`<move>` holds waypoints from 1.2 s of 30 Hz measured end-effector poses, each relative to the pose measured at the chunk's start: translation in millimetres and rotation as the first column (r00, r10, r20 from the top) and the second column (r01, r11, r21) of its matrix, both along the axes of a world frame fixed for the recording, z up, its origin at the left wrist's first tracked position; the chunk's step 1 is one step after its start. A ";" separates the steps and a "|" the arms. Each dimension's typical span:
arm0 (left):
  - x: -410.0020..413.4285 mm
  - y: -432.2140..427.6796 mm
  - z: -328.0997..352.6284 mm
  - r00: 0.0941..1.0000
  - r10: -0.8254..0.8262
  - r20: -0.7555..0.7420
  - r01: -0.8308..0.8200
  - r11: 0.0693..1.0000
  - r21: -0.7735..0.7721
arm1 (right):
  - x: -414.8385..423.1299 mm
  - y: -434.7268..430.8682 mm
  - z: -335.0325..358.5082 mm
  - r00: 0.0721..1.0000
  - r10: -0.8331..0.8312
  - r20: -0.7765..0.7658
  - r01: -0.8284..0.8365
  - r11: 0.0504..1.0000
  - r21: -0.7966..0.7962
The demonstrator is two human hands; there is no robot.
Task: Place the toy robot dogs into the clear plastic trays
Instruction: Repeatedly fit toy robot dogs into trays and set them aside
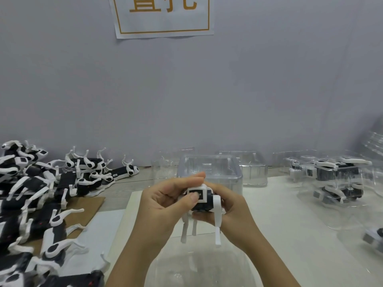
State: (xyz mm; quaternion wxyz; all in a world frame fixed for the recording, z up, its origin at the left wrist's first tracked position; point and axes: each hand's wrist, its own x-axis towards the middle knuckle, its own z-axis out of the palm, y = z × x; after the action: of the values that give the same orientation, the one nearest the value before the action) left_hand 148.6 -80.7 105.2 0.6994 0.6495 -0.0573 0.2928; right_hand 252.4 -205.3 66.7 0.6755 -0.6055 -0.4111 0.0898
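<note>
So the toy robot dog (202,198) is up off the table, gripped between both hands, white legs dangling. Left hand (165,201) wraps its side, thumb pressed on the square face panel; right hand (230,208) cups it from behind, fingers curled around the body. Right behind sits an empty clear tray (209,168), filled trays (335,179) off right, and a big pile of dogs (41,195) left.

We count 2 hands (165,201), sharing 1 toy robot dog (202,200). A heap of dogs (41,195) lies left, too tangled to count. At least 3 clear trays (209,168) stand behind, plus 1 paper sign (161,15).
</note>
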 end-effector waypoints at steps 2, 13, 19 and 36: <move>0.4 1.0 -1.2 1.000 -0.008 0.005 0.008 1.000 0.000 | -0.4 -0.3 1.0 1.000 0.005 -0.013 -0.005 1.000 0.003; 5.1 7.3 -6.3 0.997 0.074 0.016 -0.075 0.995 0.065 | -4.9 -1.1 8.8 0.982 0.112 -0.149 -0.101 0.991 0.083; 5.0 7.1 -6.9 0.982 -0.120 -0.143 0.146 0.972 0.185 | -14.7 20.1 15.3 0.702 0.417 -0.578 -0.192 0.892 0.410; -24.9 29.0 -7.9 0.960 0.065 -0.271 0.111 0.803 0.586 | 1.9 -17.4 26.0 0.902 0.261 -0.343 -0.163 0.943 0.289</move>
State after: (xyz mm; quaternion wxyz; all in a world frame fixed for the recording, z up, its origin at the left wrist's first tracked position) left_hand 123.7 -51.6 97.3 0.4647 0.8696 -0.0554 0.1575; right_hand 254.3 -222.7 92.8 0.7994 -0.4369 -0.3457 0.2247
